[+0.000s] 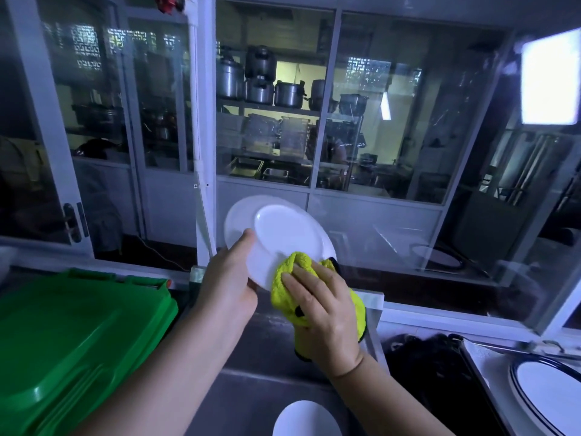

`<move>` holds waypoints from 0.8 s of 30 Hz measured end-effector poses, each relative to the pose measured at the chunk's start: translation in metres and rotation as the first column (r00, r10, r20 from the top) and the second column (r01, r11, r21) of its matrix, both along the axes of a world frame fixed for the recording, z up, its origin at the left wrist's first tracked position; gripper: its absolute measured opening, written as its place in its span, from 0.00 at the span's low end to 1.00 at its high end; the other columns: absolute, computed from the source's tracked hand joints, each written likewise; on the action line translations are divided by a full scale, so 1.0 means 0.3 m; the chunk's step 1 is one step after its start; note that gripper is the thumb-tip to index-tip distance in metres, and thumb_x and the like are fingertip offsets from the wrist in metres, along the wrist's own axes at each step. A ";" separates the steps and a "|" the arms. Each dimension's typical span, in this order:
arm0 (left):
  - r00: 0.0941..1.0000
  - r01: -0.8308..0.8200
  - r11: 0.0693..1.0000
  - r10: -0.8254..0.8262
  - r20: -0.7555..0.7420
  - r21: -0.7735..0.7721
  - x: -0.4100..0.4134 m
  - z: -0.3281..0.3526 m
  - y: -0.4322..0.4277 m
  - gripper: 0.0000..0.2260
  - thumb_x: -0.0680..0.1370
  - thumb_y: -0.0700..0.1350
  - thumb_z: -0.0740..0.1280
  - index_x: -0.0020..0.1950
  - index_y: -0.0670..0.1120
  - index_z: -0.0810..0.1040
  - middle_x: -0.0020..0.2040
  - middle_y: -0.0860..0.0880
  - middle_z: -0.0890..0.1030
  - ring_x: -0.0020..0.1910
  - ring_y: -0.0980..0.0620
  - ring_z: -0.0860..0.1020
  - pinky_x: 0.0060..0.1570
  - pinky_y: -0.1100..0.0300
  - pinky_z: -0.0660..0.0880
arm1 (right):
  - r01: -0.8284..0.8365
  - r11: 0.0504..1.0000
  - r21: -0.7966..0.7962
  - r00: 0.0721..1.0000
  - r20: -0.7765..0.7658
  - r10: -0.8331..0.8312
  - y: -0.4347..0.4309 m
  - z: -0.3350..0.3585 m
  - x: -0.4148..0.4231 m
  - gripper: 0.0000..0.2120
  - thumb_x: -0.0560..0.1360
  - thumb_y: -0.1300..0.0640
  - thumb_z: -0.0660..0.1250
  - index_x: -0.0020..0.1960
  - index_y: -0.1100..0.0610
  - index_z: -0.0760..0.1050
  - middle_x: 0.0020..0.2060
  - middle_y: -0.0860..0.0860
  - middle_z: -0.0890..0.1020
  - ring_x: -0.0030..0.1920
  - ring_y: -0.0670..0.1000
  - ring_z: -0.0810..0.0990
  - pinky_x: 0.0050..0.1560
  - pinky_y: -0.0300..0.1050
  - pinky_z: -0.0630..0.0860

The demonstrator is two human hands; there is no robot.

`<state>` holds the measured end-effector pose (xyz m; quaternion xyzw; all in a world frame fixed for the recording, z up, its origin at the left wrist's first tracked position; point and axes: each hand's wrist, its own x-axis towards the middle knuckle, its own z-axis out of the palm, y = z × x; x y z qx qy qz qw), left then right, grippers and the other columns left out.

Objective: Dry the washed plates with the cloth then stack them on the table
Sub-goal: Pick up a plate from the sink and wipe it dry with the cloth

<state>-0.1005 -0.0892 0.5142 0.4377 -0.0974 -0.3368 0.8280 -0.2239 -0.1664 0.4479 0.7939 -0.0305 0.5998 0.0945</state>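
A white plate [283,234] is held up, tilted with its underside toward me, in front of the glass partition. My left hand [229,278] grips its lower left rim, thumb on the near face. My right hand [323,313] presses a yellow-green cloth [290,275] against the plate's lower edge; the cloth wraps around my palm and hangs below it. Another white plate [306,420] lies in the steel sink [251,388] at the bottom centre. A stack of blue-rimmed white plates [547,394] sits on the table at the lower right.
A green plastic crate lid [72,347] fills the lower left. A dark cloth or bag [430,372] lies between sink and table. Glass panels in white frames [323,196] stand close behind the sink, with shelves of metal pots beyond.
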 end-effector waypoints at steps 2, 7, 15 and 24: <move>0.999 0.002 1.000 -0.001 0.048 -0.022 0.014 -0.001 0.011 0.15 0.75 0.52 0.70 0.57 0.44 0.79 0.50 0.48 0.85 0.46 0.51 0.83 0.42 0.57 0.78 | -0.057 0.985 0.161 0.998 -0.008 0.059 0.005 -0.013 -0.012 0.18 0.74 0.62 0.67 0.63 0.56 0.74 0.60 0.50 0.76 0.58 0.56 0.74 0.63 0.46 0.69; 0.990 -0.005 0.996 0.017 0.142 -0.088 0.021 0.002 0.058 0.15 0.75 0.52 0.69 0.57 0.45 0.80 0.53 0.47 0.85 0.49 0.50 0.83 0.42 0.57 0.78 | -0.050 0.705 0.708 0.993 0.108 -0.039 -0.018 0.082 -0.013 0.27 0.64 0.68 0.76 0.62 0.59 0.76 0.58 0.41 0.72 0.59 0.51 0.70 0.63 0.34 0.65; 0.972 -0.005 0.999 0.013 0.233 -0.035 -0.034 0.019 0.067 0.17 0.73 0.54 0.72 0.55 0.44 0.81 0.51 0.43 0.85 0.49 0.43 0.83 0.49 0.45 0.80 | 0.170 0.925 0.341 0.964 -0.251 -0.084 0.051 0.227 0.061 0.36 0.73 0.37 0.62 0.69 0.64 0.69 0.67 0.59 0.72 0.58 0.63 0.69 0.63 0.51 0.63; 0.962 -0.032 0.998 0.043 0.270 -0.046 0.049 0.013 0.105 0.15 0.73 0.55 0.71 0.50 0.44 0.82 0.43 0.46 0.85 0.41 0.43 0.83 0.33 0.51 0.80 | -0.093 0.992 0.091 0.890 -0.439 0.124 -0.013 0.086 -0.012 0.25 0.71 0.65 0.73 0.67 0.60 0.73 0.68 0.49 0.68 0.67 0.52 0.66 0.72 0.40 0.57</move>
